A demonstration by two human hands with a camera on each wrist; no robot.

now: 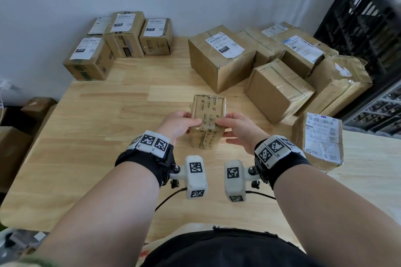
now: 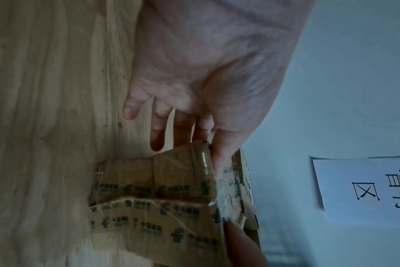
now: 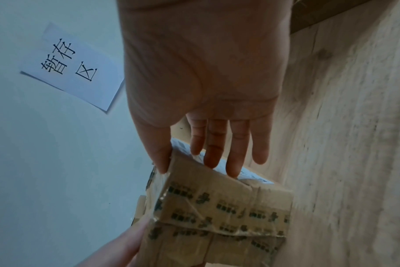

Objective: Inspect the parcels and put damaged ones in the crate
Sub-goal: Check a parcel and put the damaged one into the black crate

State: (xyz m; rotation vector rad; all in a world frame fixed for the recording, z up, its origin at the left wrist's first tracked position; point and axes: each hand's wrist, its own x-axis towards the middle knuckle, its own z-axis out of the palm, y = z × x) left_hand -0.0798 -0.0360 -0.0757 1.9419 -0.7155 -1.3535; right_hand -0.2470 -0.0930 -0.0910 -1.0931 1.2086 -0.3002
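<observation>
A small cardboard parcel (image 1: pixel 207 119), wrapped in clear printed tape, is held just above the middle of the wooden table (image 1: pixel 86 136). My left hand (image 1: pixel 191 120) grips its left side, thumb on top. My right hand (image 1: pixel 225 120) grips its right side the same way. In the left wrist view the parcel (image 2: pixel 162 207) has a creased, buckled face, with my left hand (image 2: pixel 189 151) at its near corner. In the right wrist view my right hand (image 3: pixel 199 166) lies with its fingers over a white label on the parcel (image 3: pixel 217 213). The black plastic crate (image 1: pixel 368 28) stands at the far right.
Several brown parcels are piled at the back right, among them a large box (image 1: pixel 219 58) and a crumpled one (image 1: pixel 338 84). A labelled parcel (image 1: pixel 319 141) lies near my right wrist. Another group of parcels (image 1: pixel 121 41) sits at the back left. A paper sign (image 3: pixel 73 66) hangs on the wall.
</observation>
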